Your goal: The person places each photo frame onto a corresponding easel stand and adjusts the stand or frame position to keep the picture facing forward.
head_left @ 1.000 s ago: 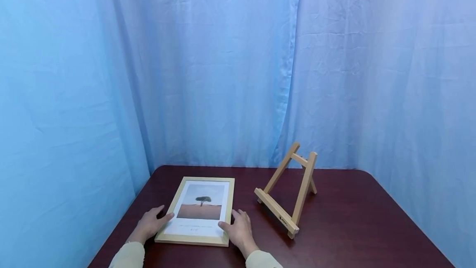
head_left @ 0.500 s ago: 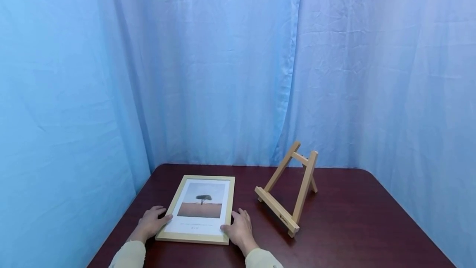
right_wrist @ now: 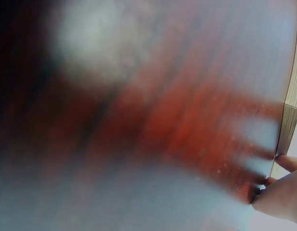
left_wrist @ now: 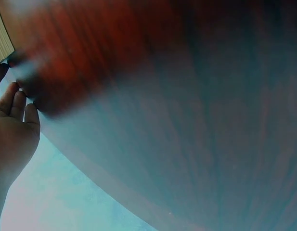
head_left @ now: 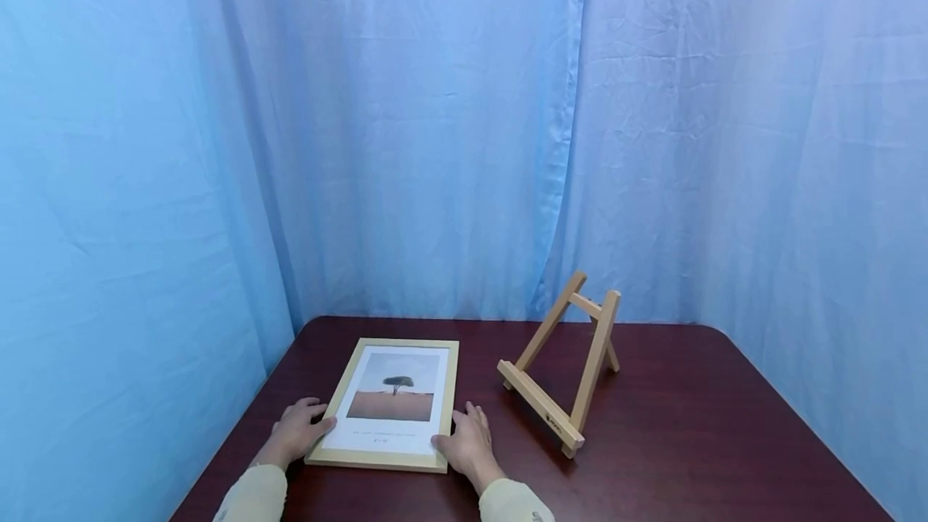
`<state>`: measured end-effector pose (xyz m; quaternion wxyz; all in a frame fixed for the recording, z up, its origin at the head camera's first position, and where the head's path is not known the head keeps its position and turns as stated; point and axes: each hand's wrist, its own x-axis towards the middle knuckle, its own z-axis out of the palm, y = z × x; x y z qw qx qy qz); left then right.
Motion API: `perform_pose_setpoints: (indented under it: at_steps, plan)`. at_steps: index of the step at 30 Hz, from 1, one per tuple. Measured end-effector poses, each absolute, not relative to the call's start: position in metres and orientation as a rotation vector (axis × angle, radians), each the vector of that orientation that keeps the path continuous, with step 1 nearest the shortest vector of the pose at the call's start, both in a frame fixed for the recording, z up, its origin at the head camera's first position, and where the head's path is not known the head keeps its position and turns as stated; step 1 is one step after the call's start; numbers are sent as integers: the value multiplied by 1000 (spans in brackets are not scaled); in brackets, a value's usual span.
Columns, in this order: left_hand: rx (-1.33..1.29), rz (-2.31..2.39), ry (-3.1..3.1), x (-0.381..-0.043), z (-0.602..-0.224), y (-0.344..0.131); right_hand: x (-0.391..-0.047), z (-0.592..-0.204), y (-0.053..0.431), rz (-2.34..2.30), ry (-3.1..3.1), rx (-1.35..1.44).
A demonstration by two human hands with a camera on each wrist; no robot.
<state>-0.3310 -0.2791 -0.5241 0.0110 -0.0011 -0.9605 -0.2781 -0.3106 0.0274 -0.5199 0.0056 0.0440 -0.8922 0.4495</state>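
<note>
A picture frame (head_left: 384,461) with a pale wood border lies flat on the dark red table. Its print shows a lone tree over a brown field. At the frame's left side is my left hand (head_left: 296,432), thumb on the border, other fingers stretched forward beside it. My right hand (head_left: 467,443) mirrors this on the right, thumb tip over the lower right border. In the left wrist view, the left hand's fingertips (left_wrist: 30,110) reach the table surface. At the right wrist view's edge, the frame's side (right_wrist: 293,86) shows near the right fingers.
A small wooden tabletop easel (head_left: 540,401) stands right of the frame, turned at an angle, its ledge facing the near left. The table (head_left: 696,425) has rounded far corners. Blue curtains (head_left: 435,143) hang behind it and along both sides.
Both thumbs have drawn back slightly toward the frame's outer edges. The head view has tilted a little, so everything sits slightly higher. The frame and easel keep their places on the table.
</note>
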Motion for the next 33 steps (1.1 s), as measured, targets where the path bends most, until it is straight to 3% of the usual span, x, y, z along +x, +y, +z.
perform_pose_setpoints:
  at_steps: [33]
  plan:
    - [15,-1221,-2793,-330,-514,-273,-311,-516,32,1670,-2594,65]
